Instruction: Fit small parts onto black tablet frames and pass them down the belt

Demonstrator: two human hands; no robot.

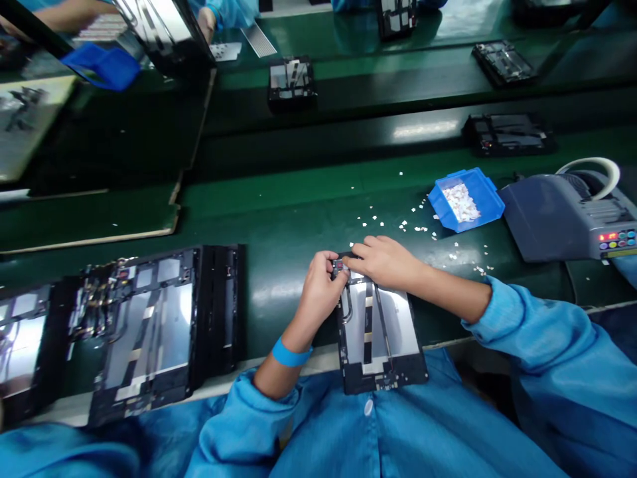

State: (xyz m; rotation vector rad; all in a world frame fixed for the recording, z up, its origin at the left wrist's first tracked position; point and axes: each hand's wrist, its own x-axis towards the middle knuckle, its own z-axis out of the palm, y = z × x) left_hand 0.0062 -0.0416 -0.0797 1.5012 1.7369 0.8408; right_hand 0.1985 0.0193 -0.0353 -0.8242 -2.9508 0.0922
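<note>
Both hands are bunched at the far end of an open tablet [381, 338] lying flat at the near edge of the green counter [279, 219], its bottom hanging over toward the lap. Left hand [323, 289] has its grip pinched together on some tiny part [339, 267] at the tablet's top corner, right hand [383, 261] lies flat with fingers pressing just beside it, holding nothing as far as I can see. Looks to me like the part is being seated in that corner, so the next bit probably needs a steady push without shifting the frame. Blue bin [465, 198] of little white bits sits off to the right, with loose ones scattered on the counter between it and the hands. A grey machine [567, 216] is past the bin, a stack of tablets [159, 325] waits on the left, neither in the way
</note>
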